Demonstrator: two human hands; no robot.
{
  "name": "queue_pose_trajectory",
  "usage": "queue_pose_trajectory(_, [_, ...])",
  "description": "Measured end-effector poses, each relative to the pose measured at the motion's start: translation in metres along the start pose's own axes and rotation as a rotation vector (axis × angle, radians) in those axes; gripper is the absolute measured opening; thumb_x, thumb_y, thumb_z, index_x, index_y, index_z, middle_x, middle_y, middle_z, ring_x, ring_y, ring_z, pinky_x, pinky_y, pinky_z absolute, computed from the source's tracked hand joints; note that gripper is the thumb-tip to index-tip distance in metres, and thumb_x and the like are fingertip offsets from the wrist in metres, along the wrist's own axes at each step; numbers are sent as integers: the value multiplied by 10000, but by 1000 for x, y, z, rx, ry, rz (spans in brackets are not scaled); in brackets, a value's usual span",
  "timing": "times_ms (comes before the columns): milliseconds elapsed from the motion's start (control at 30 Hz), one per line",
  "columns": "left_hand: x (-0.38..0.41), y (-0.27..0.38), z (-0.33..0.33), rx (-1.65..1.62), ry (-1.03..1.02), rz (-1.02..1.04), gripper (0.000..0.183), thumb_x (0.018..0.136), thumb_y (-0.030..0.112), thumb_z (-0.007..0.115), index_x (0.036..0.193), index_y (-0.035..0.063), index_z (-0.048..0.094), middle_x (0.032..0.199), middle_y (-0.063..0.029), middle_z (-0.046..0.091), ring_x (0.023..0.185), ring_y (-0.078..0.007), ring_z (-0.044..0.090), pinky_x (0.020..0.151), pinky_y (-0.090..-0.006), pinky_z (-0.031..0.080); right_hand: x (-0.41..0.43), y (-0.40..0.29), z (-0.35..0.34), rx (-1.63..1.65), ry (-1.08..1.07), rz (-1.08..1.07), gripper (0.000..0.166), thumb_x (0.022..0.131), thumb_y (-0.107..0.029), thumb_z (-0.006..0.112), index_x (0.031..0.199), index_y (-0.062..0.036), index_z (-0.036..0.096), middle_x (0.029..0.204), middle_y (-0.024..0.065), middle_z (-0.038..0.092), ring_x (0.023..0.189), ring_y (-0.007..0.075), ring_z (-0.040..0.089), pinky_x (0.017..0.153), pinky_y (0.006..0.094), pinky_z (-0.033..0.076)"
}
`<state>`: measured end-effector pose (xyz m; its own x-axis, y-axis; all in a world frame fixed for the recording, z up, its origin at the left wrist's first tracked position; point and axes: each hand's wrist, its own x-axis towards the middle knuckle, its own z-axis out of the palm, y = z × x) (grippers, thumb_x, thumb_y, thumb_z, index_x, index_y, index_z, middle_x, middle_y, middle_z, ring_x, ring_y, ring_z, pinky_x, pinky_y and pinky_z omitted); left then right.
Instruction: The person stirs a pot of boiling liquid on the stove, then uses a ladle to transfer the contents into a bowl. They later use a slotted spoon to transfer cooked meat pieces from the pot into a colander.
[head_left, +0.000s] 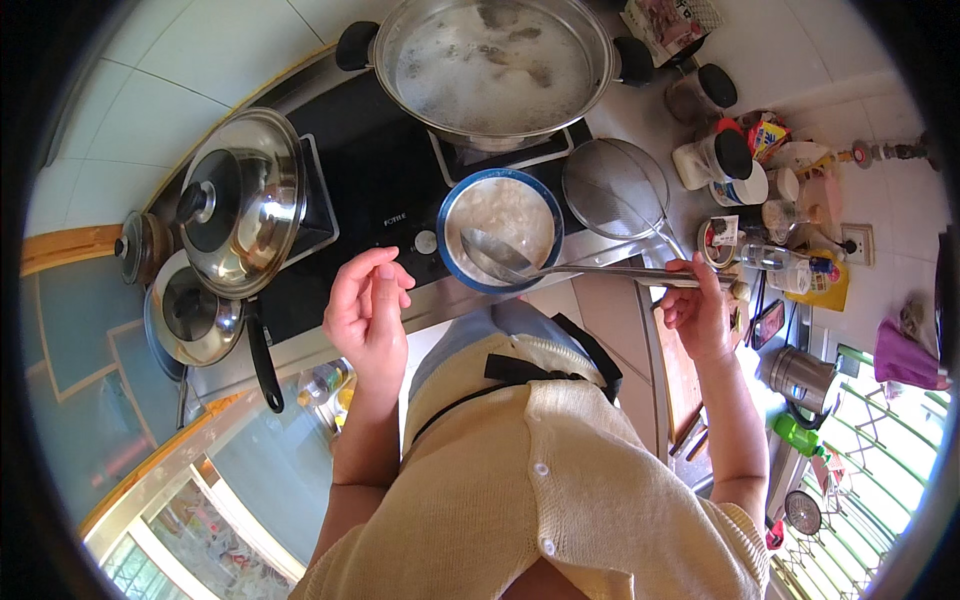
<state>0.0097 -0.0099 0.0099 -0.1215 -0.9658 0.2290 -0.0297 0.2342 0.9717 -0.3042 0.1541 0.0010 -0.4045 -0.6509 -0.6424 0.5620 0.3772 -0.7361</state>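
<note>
My right hand (697, 311) grips the handle of a metal ladle (499, 259). The ladle's bowl rests over a blue-rimmed bowl (445, 225) that holds foamy, whitish liquid. Nothing is in my left hand (371, 315), which hovers left of that bowl with its fingers loosely curled and thumb apart. Behind the bowl, a large two-handled steel pot (502, 141) contains cloudy liquid with foam and some darker pieces partly under the surface. A round mesh strainer (615, 187) lies right of the bowl, its handle pointing toward my right hand.
A large steel lid (251, 202) covers cookware on the left of the black cooktop (360, 172). A smaller lidded pan (199, 315) juts its black handle toward me. Jars (712, 157), a clear bottle (772, 256) and an electric kettle (801, 381) crowd the right side.
</note>
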Motion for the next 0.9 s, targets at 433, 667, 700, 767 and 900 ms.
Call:
queue_pose_trajectory(433, [10, 4, -4, -71, 86, -17, 143, 898, -6, 520, 1028, -23, 579, 762, -68, 583, 628, -71, 513, 542, -168, 391, -39, -93, 9, 81, -213, -574, 356, 958, -367, 354, 940, -51, 516, 499, 103, 512, 306, 152, 414, 290, 239, 362])
queue_pose_trajectory(667, [16, 1, -3, -16, 32, -70, 132, 899, -4, 523, 1016, -21, 582, 724, -57, 579, 606, -68, 512, 526, -173, 384, -11, -128, 67, -328, -10, -802, 322, 922, -285, 494, 1010, 16, 569, 614, 116, 594, 460, 158, 565, 437, 257, 461])
queue_pose_trajectory(700, [16, 0, -3, -8, 32, -79, 131, 899, -5, 523, 1015, -20, 582, 725, -57, 579, 605, -69, 512, 526, -173, 384, -6, -131, 74, -424, 29, -812, 317, 915, -278, 517, 1004, 19, 582, 629, 117, 608, 473, 158, 579, 447, 257, 467])
queue_pose_trajectory(767, [17, 0, -4, -1, 38, -83, 130, 895, -11, 525, 1012, -20, 583, 726, -57, 579, 606, -69, 513, 525, -172, 384, 1, -136, 83, -450, 2, -757, 328, 900, -292, 566, 990, 21, 607, 652, 115, 630, 512, 152, 610, 470, 244, 476])
queue_pose_trajectory(900, [18, -3, -6, 0, 38, -95, 131, 893, -12, 523, 1010, -17, 584, 726, -56, 578, 610, -69, 517, 524, -171, 385, 5, -138, 105, -501, 47, -667, 373, 902, -353, 570, 981, 9, 609, 638, 96, 626, 519, 139, 615, 478, 230, 481])
